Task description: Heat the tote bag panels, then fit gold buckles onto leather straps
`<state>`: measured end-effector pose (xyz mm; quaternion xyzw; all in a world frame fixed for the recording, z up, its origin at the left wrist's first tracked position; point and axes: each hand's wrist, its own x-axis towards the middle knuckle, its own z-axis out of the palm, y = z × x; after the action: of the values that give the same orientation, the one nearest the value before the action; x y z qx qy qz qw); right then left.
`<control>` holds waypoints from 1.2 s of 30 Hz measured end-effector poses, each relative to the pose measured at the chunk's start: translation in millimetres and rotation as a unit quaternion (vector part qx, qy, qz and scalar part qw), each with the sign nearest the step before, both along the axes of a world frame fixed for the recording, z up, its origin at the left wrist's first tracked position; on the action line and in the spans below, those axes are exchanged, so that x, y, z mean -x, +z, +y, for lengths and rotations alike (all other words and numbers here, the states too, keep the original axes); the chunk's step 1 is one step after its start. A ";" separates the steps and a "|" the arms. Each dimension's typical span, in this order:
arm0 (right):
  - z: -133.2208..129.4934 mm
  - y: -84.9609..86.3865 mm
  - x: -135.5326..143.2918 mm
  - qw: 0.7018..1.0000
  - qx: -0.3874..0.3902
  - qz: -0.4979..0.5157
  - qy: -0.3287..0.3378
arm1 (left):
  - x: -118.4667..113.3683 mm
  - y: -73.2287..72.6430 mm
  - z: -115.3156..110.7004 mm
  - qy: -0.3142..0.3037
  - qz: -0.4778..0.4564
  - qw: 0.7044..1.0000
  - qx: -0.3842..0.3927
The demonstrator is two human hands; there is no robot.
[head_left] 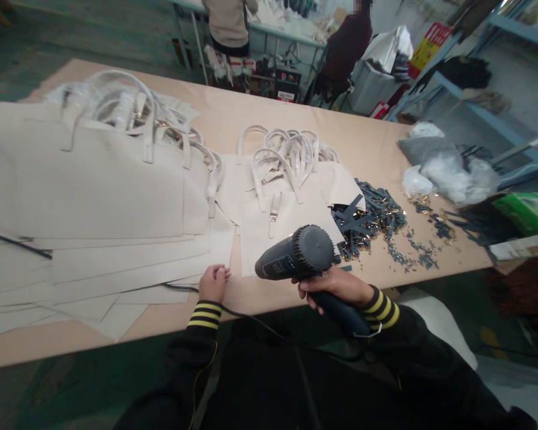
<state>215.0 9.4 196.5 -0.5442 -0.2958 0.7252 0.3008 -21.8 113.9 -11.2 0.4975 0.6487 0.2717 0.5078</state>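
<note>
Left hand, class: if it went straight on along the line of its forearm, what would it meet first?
Probably the pale stacked panels just beyond the left hand; depth is unclear, so it may already be touching their edge.

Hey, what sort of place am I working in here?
Most likely a bag-making workshop: beige bag panels with handles lie in stacks, dark straps with gold-toned hardware are heaped beside them, and two people are at another worktable.
</note>
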 end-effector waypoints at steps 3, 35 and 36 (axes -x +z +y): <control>-19.3 13.1 -19.0 0.999 0.003 -0.026 -0.025 | -19.5 -3.7 21.3 -0.022 -0.002 1.000 -0.004; -116.6 114.7 -48.5 0.916 -0.012 -0.209 -0.342 | -124.0 12.2 70.8 -0.136 0.315 0.939 0.000; -115.0 110.0 -49.8 0.920 -0.017 -0.204 -0.335 | -126.2 11.7 71.5 -0.129 0.326 0.937 0.000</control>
<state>264.7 -105.6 306.6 -0.7422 -0.1633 0.4503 0.4688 104.4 185.3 0.5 0.6379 0.7091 0.0267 0.2992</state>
